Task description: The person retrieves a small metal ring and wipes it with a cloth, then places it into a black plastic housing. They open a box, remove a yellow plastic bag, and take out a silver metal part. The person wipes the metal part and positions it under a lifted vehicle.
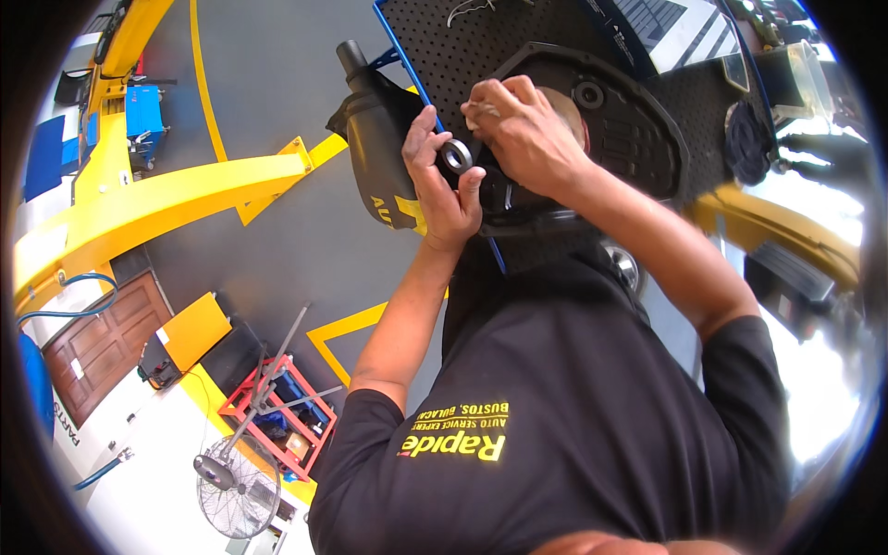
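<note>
the left hand (442,190) is raised palm-up over the work, its fingers and thumb bent around a small ring (464,153). the ring has a bright metallic rim and a dark middle, and it sits in the gap between the thumb tip and the bent fingers: the thumb lies against its lower right edge, the fingers rise along its left side. its opening faces up toward the head, a little tilted. the spread of this hand is narrow, only as wide as the ring.

the right hand (532,139) is just beside it, to the right and slightly higher, back of the hand up, fingers curled in toward the thumb. its fingertips are near the ring's upper right side but apart from it. something pale seems to show at those fingertips, perhaps a scrap of cloth, though the fingers cover most of it and i can't tell whether they are closed on anything.

beneath the hands lies a large black pan (638,153) with a raised rim and a round fitting on its inner face. it rests on a black perforated tray (444,55) with a blue edge. to the left of the left hand is a dark moulded housing (375,153) with a stubby pipe at its top. farther left a yellow lift arm (185,194) crosses above the grey floor (268,83), and at lower left stand a red cart (242,405) and a fan (242,490).
</note>
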Tool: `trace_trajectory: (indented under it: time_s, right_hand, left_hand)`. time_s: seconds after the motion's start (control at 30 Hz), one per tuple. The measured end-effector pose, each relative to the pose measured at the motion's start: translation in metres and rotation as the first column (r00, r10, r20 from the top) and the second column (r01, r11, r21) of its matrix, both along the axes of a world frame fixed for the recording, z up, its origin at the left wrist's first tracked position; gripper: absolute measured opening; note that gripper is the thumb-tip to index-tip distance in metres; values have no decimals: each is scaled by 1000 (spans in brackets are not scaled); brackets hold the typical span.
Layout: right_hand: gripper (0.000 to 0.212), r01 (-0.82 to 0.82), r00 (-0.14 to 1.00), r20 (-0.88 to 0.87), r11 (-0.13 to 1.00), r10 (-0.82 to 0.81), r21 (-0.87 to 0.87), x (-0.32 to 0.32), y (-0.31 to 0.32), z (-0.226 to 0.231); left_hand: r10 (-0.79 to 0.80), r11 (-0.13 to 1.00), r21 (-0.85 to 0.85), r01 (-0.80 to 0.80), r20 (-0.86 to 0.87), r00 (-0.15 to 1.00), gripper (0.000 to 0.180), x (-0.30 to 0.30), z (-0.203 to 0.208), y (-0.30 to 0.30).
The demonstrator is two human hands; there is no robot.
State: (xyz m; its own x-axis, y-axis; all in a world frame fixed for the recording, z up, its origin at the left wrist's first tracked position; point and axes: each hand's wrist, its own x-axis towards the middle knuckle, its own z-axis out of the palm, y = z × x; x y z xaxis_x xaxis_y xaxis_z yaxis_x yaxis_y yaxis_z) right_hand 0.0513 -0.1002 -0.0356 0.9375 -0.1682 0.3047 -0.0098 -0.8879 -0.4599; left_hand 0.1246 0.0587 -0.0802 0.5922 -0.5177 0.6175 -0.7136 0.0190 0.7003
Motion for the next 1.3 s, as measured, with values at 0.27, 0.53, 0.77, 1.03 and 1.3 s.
trace_trajectory:
  time_s: [0.27, 0.53, 0.77, 1.03, 1.3]
  right_hand:
    - [25, -99, 993, -68, 994, 97, -35, -18, 19, 13]
    - [16, -113, 993, -29, 991, 115, 68, -32, 43, 9]
    - [16, -227, 952, -195, 972, 234, 60, -73, 54, 29]
    - [24, -92, 985, -143, 995, 98, 45, -175, -6, 38]
    - [34, 201, 977, -47, 975, -206, -99, -261, -97, 36]
  left_hand:
    - [217, 969, -103, -225, -76, 973, 37, -3, -1, -1]
    - [-115, 979, 66, 191, -595, 796, 38, 22, 59, 0]
    - [-148, 952, 98, 291, -686, 712, 40, 8, 47, -14]
    - [-46, 989, 125, 82, -268, 962, 39, -25, 15, -26]
    - [-44, 982, 169, 83, -223, 974, 43, -27, 14, -25]
